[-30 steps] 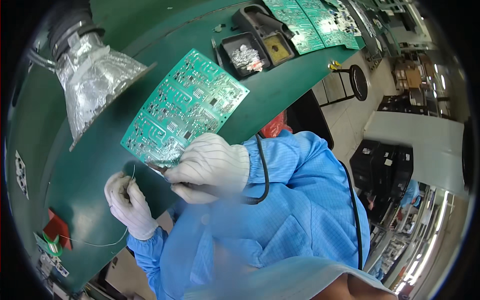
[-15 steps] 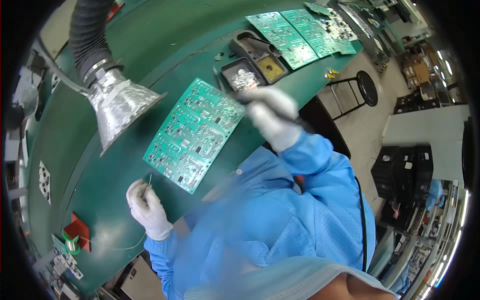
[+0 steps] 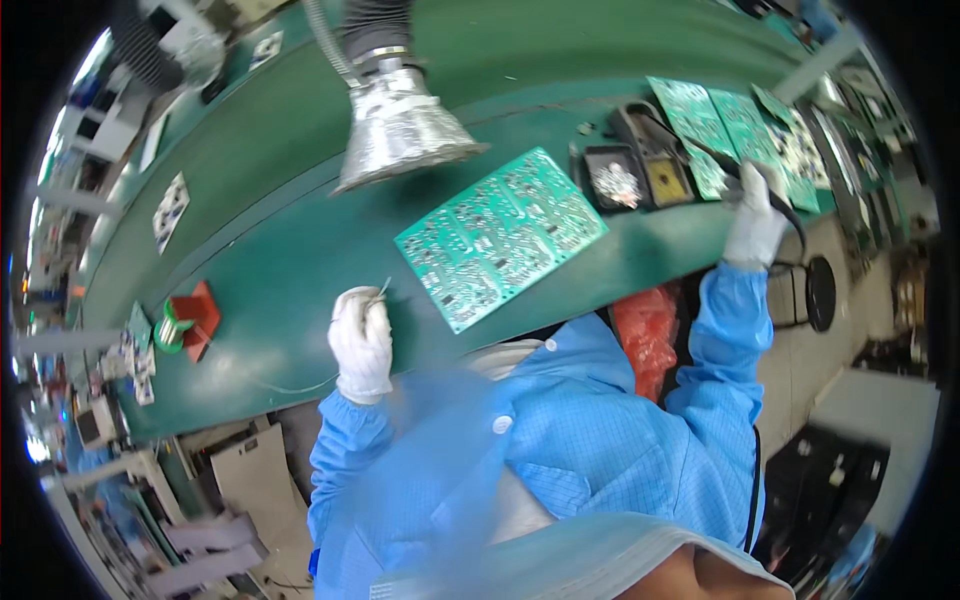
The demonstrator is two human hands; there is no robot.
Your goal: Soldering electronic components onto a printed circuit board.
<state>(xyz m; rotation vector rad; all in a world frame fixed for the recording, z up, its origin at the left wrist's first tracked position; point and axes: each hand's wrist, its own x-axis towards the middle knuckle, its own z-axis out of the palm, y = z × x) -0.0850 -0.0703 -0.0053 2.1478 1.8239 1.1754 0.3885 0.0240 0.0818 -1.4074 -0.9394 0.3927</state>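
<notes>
Your thin, pale wire (image 3: pixel 388 286) has 1 short end jutting up from your white-gloved left hand (image 3: pixel 361 340). Your slender black soldering iron (image 3: pixel 714 155) slants toward the upper left from your white-gloved right hand (image 3: pixel 756 215), its black cord curving behind. Your green rectangular circuit board (image 3: pixel 500 240), dotted with small components, lies flat and askew between the 2 hands, touching neither.

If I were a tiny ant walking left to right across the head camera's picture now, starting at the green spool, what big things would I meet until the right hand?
Green spool → gloved left hand → large green circuit board → yellow pad in a dark holder → gloved right hand.
</notes>
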